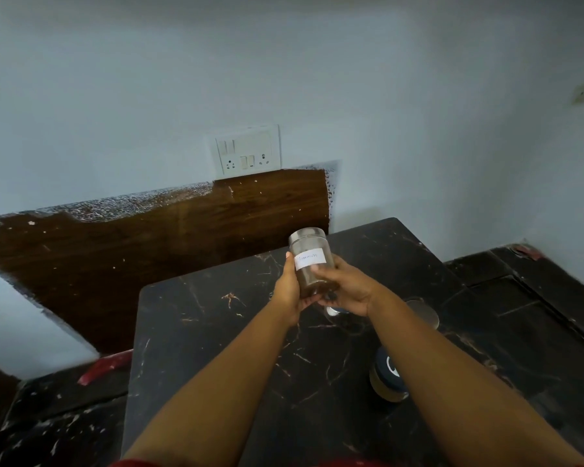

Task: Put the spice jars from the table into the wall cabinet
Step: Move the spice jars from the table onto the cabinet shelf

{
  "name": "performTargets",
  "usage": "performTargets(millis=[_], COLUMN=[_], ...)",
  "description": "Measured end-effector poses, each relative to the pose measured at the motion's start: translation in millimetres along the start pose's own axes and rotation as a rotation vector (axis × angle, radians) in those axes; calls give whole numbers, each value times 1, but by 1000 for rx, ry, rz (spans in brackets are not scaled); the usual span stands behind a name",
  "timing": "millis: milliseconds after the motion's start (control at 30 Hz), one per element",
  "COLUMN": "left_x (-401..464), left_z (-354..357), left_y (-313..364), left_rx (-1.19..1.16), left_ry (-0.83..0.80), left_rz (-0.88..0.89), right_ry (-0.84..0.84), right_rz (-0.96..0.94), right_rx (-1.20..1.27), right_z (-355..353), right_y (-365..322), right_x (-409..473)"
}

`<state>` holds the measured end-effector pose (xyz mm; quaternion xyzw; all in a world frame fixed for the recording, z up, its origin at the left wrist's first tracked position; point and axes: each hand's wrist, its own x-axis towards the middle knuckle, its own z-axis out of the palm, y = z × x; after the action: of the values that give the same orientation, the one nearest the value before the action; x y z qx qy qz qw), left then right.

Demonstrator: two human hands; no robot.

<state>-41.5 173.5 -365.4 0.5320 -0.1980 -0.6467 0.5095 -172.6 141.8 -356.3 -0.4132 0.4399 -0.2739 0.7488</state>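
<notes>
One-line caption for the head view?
Both hands, left hand and right hand, hold a labelled spice jar above the black marble table.

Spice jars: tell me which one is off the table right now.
The jar with the white paper label and silver lid, gripped in both the left hand and the right hand. The dark-lidded jar and another jar stand on the black table.

A pale blue wall [284,62] carries a white switch plate [247,149] above a brown wooden panel [149,247]; black marble tabletop [216,332], dark floor [536,315].
</notes>
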Motion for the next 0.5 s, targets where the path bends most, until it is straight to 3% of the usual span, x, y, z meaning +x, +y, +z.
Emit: performTargets(millis=[333, 500], left_x=[-3, -1], left_z=[-4, -7], left_y=[22, 36], left_rx=[75, 209], left_ry=[2, 11], left_rz=[91, 173], right_ry=[-38, 70], right_rz=[-124, -174], right_rx=[4, -111], right_z=[18, 27], right_y=[-7, -13], right_x=[12, 23])
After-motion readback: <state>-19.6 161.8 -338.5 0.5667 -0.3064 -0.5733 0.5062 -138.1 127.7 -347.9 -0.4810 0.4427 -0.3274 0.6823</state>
